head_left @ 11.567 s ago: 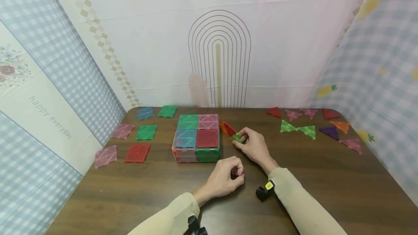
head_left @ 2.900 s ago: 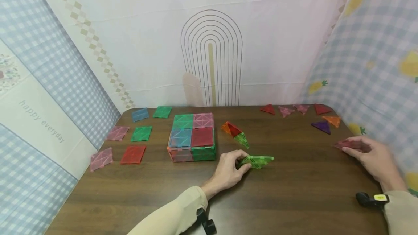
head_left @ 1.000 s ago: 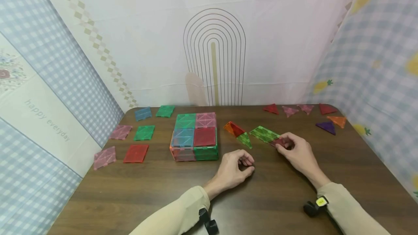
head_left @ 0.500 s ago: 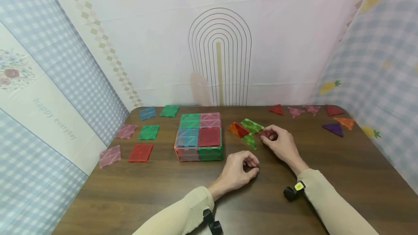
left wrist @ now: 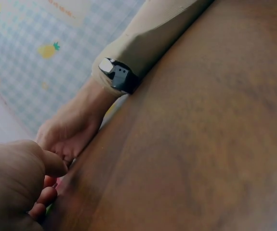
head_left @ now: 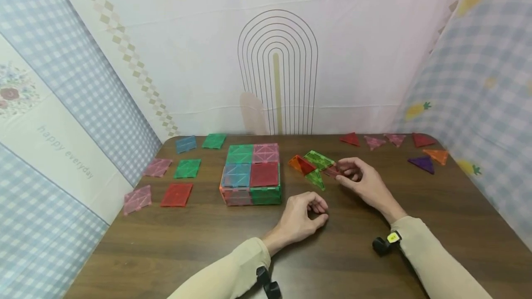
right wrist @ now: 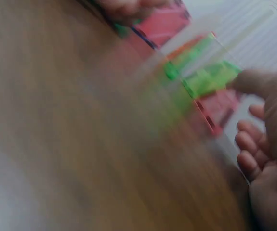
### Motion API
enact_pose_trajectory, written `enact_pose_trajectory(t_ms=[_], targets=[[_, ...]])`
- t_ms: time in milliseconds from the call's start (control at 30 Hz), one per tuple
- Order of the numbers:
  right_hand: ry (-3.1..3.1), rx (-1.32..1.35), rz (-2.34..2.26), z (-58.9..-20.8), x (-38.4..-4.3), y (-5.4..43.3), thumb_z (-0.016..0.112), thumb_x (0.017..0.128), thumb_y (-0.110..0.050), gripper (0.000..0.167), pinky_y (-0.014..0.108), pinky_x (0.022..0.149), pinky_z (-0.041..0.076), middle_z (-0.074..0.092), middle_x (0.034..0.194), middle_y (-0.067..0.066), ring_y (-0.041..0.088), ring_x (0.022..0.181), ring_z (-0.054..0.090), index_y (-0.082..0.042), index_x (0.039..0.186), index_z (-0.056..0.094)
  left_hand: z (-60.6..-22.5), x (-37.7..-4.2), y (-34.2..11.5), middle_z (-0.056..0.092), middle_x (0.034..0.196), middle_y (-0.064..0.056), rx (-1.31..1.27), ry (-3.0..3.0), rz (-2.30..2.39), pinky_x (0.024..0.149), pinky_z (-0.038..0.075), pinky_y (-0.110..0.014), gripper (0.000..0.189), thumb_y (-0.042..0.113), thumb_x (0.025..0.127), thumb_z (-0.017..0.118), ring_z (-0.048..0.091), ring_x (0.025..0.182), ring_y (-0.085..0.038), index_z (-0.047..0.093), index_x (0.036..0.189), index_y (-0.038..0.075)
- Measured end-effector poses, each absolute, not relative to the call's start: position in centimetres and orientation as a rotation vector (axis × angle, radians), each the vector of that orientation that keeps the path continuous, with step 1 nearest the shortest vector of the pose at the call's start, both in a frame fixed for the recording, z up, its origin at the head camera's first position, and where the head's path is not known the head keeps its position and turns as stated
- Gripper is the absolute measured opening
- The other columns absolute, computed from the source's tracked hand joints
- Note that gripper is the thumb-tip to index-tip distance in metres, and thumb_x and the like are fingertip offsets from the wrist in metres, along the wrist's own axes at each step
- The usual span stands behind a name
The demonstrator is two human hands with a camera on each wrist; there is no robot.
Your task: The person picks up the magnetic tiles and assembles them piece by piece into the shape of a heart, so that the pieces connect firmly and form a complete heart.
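In the head view, a low box of square magnetic tiles stands at table centre. Right of it lie an orange, red and green strip of triangle tiles and, against it, a pair of green triangle tiles. A pink triangle tile adjoins the green pair. My right hand is beside that pink tile with fingers loosely bent and nothing gripped; the right wrist view shows its fingertips just off the tiles. My left hand rests on the table in front of the box, fingers loosely curled around nothing.
Several square tiles lie at the left, among them a red square and a blue square. Loose triangles lie at the back right, including a purple triangle and an orange triangle. Patterned cloth hangs behind the table.
My right hand fetched the pink triangle from the right, joined it to the green pair, slid them against the strip, then let go and drew slightly right. My left hand released the green pair earlier.
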State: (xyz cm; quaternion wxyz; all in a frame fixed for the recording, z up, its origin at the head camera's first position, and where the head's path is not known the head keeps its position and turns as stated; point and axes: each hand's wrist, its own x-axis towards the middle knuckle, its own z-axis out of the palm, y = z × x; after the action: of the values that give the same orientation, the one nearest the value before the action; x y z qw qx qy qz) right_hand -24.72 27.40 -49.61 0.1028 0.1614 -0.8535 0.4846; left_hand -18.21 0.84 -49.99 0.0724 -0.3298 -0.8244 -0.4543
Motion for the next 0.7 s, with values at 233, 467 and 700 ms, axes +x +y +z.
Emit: enact_pose_trajectory(t_ms=[233, 467, 700], targets=[[-2.381, 0.311, 1.492, -49.9, -26.4, 31.3, 0.077, 0.108, -0.025, 0.055, 0.015, 0.086, 0.049, 0.066, 0.142, 0.021, 0.011, 0.116, 0.063, -0.003, 0.155, 0.059, -50.1, -18.3, 0.8, 0.077, 0.096, 0.004, -0.987, -2.473, -1.399, 0.082, 0.058, -0.015, 0.019, 0.006, 0.091, 0.089, 0.071, 0.087, -0.001, 0.077, 0.103, 0.013], [-2.494, 0.234, 1.314, -49.9, -29.3, 33.7, 0.078, 0.107, -0.035, 0.067, 0.018, 0.091, 0.050, 0.061, 0.158, 0.020, 0.036, 0.136, 0.059, -0.006, 0.162, 0.053, -50.1, -18.4, 0.9, 0.078, 0.095, 0.001, -0.988, -2.480, -1.417, 0.081, 0.058, -0.016, 0.017, 0.005, 0.091, 0.088, 0.072, 0.085, -0.005, 0.077, 0.103, 0.011], [-2.758, 0.338, 1.088, -49.7, -30.9, 33.4, 0.076, 0.108, -0.033, 0.082, 0.074, 0.117, 0.039, 0.047, 0.164, 0.034, 0.056, 0.151, 0.043, -0.001, 0.172, 0.035, -50.0, -18.2, 0.9, 0.077, 0.095, 0.002, -0.984, -2.504, -1.423, 0.081, 0.057, -0.014, 0.017, 0.006, 0.092, 0.088, 0.069, 0.085, 0.001, 0.077, 0.103, 0.011]])
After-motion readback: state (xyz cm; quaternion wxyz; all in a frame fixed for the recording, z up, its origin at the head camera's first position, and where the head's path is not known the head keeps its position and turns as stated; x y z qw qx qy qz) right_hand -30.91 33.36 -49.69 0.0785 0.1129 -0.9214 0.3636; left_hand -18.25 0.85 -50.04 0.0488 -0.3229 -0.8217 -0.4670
